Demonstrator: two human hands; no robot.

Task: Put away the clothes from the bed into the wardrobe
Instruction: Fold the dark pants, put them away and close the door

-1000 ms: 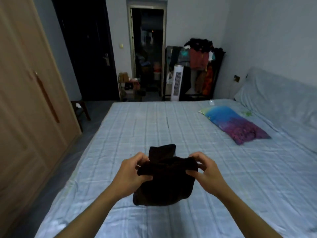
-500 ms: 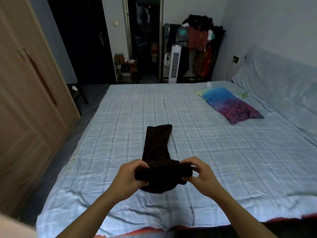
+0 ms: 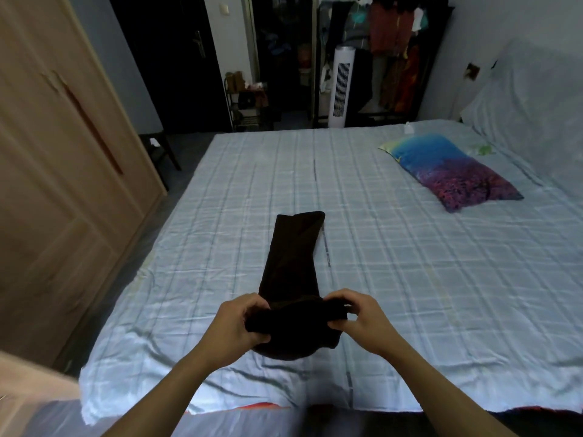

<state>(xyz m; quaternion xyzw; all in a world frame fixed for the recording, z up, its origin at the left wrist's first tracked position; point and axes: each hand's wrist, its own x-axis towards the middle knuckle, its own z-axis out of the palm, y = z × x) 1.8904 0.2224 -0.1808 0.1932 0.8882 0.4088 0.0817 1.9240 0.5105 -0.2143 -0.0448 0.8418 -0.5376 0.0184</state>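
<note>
Nearest the camera: two bare forearms reach forward over the foot edge of the bed (image 3: 410,279). Left hand (image 3: 235,324) and right hand (image 3: 362,323) sit level with each other, close together. Fingers of both hands are curled and grasping the near end of a dark garment (image 3: 293,272); left fingers wrap its left corner, right thumb and fingers pinch its right corner. The held end is bunched into a thick roll between the hands.

Garment beyond the roll: a long narrow dark strip lying flat on the pale checked sheet, running away from the hands toward mid-bed, far end squared off.

Right of centre, further up the bed: blue-and-purple pillow (image 3: 448,171), well apart from the garment.

Left side: light wooden wardrobe (image 3: 53,184), doors closed, alongside the bed.

Far wall: white tower fan (image 3: 342,86) beside a rack of hanging clothes (image 3: 388,42); dark doorway to their left.
</note>
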